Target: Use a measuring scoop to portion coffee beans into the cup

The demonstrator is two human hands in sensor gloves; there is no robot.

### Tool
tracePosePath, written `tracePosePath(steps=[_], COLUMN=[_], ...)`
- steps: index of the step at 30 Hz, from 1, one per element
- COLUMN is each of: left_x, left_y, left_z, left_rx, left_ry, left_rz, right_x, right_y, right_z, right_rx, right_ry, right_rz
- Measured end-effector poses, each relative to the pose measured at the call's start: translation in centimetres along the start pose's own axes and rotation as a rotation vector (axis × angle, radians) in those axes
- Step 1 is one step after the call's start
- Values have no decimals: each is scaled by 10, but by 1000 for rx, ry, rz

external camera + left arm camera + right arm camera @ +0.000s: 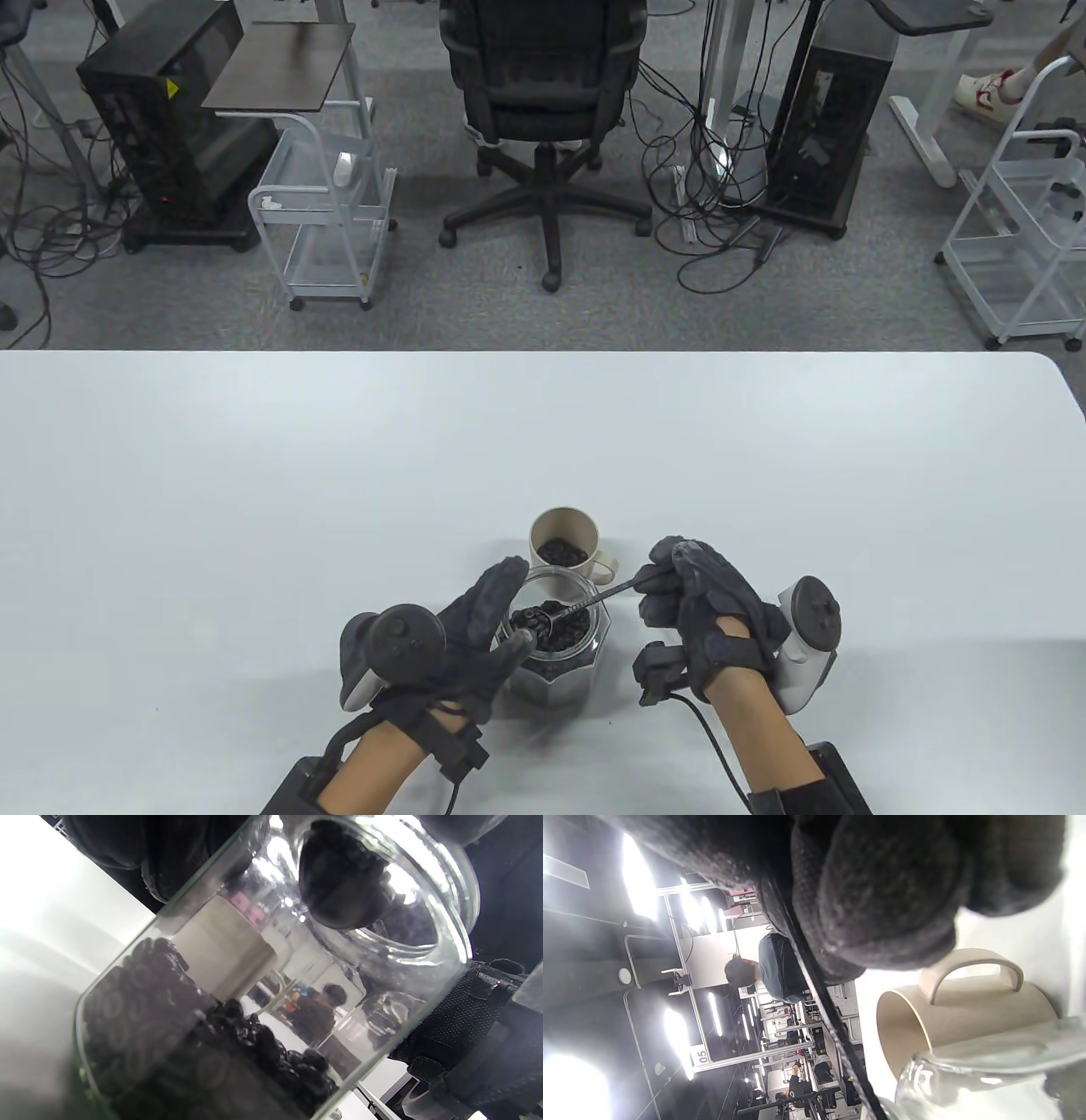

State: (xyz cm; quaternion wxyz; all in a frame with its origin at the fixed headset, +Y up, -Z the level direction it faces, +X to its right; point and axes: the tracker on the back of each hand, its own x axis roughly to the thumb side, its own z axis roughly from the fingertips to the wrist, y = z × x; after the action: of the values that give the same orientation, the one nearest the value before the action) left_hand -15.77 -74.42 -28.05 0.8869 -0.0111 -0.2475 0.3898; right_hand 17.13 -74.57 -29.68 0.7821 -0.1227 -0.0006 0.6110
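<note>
White table [254, 509], chairs behind | table view: left hand [475, 632] cupping jar [556, 649], right hand [691, 598] pinching scoop [543, 618] handle, bowl in beans, cup [564, 543] just beyond | left wrist: jar [271, 984] glass, slippery, fragile, grip low | right wrist: fingers [882, 899] curled on thin stiff handle, cup [967, 1014] near.

Overhead faces table; wrist views close on jar [556, 637].

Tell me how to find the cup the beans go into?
Look at the white table, near the edge where the two gloved hands are. Just behind the glass jar stands a beige cup. It alone has a handle and isn't see-through.
</note>
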Motion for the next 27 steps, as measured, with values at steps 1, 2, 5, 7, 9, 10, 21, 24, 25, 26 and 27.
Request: tracePosePath(steps=[1, 2, 5, 7, 9, 10, 21, 24, 25, 26, 27], left_x=[0, 0, 0, 0, 0, 0, 0, 0, 0, 0, 0], left_y=[0, 0, 0, 0, 0, 0, 0, 0, 0, 0, 0], left_z=[0, 0, 0, 0, 0, 0, 0, 0, 0, 0, 0], left_rx=[-1, -2, 0, 0, 1, 0, 0, 1, 1, 1, 2], left_ry=[0, 1, 0, -1, -1, -1, 2, 0, 1, 1, 1], left_rz=[-2, -3, 1, 0, -1, -1, 2, 2, 1, 0, 0], right_x=[-1, -1, -3, -4, -4, -4, 1, 3, 4, 5, 6], right_y=[-2, -2, -7, -9, -13, -14, -23, -25, -26, -26, -26], right_z=[-1, -1, -3, -5, -6, -6, -6, -5, -4, -3, -2], right_rx=[-8, -10, -16, -17, -28, -34, -49, -62, -71, -82, -92], right_ry=[7, 12, 38, 50, 54, 56, 66, 58, 54, 49, 47], right_rz=[-9, -16, -54, -75, -90, -96, -192, -236, -247, -262, -275])
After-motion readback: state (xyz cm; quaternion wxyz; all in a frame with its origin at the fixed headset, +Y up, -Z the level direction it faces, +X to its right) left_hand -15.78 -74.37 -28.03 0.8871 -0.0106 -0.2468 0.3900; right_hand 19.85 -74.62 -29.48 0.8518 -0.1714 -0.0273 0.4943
